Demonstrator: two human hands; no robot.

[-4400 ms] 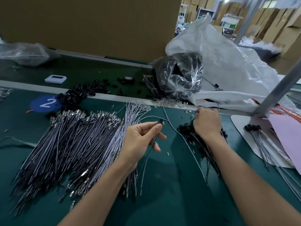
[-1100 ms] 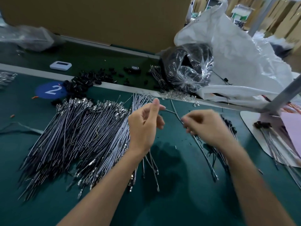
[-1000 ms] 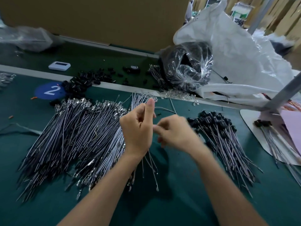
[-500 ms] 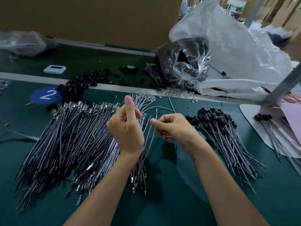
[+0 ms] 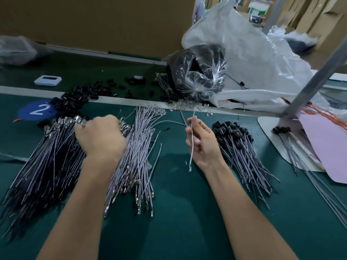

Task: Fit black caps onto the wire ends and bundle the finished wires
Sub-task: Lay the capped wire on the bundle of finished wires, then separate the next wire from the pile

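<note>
A big fan of uncapped grey wires covers the left of the green mat. My left hand lies knuckles-up on the top of that pile, fingers curled down among the metal wire ends; what they hold is hidden. My right hand pinches one pale wire upright, its bare tip sticking up above the fingers and its lower end hanging over the mat. Just right of it lies a pile of capped wires, black caps at the far end. Loose black caps sit at the back left.
A clear bag of black parts and a large white plastic bag stand behind the rail. A grey post rises at the right above a white board with more capped wires and a pink sheet. A blue "2" sticker marks the left.
My left hand has dropped from in front of me to the left onto the uncapped wire pile. My right hand has kept its one wire and stayed near the centre.
</note>
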